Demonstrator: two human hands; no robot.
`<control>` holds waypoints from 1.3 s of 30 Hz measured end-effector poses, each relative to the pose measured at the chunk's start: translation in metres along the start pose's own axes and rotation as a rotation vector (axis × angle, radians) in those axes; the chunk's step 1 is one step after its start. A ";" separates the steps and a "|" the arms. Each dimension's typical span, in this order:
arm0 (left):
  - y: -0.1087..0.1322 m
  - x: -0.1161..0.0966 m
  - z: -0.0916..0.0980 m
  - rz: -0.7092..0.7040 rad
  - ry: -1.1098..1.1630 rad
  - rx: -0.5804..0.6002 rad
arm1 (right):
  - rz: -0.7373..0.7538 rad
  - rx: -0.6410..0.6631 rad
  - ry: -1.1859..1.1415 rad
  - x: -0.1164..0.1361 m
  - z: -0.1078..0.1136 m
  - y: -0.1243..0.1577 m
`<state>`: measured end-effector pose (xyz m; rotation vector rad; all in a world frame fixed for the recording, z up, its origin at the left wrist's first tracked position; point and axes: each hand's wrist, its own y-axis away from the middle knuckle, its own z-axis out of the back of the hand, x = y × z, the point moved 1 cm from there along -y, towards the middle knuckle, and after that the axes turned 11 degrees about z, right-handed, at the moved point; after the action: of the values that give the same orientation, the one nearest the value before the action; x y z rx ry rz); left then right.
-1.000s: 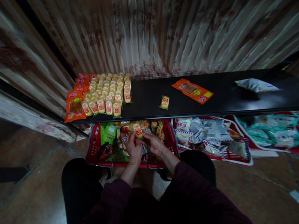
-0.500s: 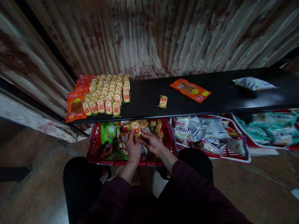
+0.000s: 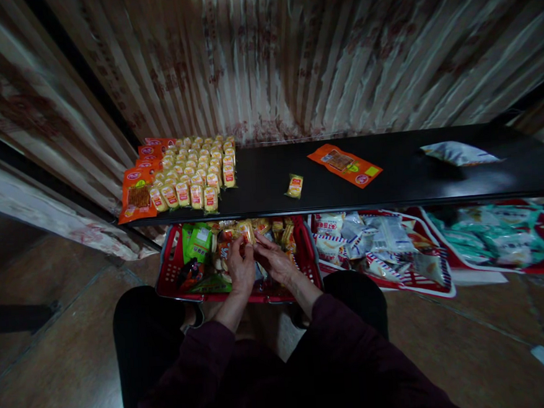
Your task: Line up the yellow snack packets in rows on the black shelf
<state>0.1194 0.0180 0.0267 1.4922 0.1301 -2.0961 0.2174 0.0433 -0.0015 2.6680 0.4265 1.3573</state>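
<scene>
Over the red basket [image 3: 310,257] below the shelf edge, my left hand [image 3: 241,267] is closed on a small yellow wrapped snack cake [image 3: 245,232]. My right hand [image 3: 274,260] is beside it, fingertips at the cake's right side, its fingers partly curled. Under and around both hands lie mixed snack packets, among them a green packet [image 3: 197,243] at the basket's left. Rows of the same wrapped cakes [image 3: 195,172] stand on the shelf's left part, next to orange snack packets [image 3: 137,191]. One cake [image 3: 294,185] lies alone further right on the shelf.
The black shelf [image 3: 260,167] also bears a lone orange packet [image 3: 345,165] and a white packet [image 3: 459,153]. Two more red baskets hold white packets [image 3: 386,236] and teal packets [image 3: 498,235]. Pleated curtain [image 3: 262,62] hangs behind. A metal post stands at the left.
Both hands stay over the basket with the cake. The cake has turned and shifted slightly left, its red label now less plain. The right fingers have moved a little.
</scene>
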 end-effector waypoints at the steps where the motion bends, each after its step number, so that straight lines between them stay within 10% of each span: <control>1: 0.000 0.000 0.000 0.026 0.011 0.002 | 0.020 0.014 0.021 0.000 -0.001 0.001; 16: -0.013 0.018 -0.010 0.137 0.206 0.047 | 0.330 0.139 0.372 0.002 0.000 0.002; 39: -0.014 0.011 -0.005 0.464 0.800 0.116 | 0.394 0.096 0.454 -0.003 0.004 -0.001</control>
<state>0.1141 0.0271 0.0120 2.1111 -0.0442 -1.0852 0.2187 0.0438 -0.0070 2.5943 -0.0072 2.1192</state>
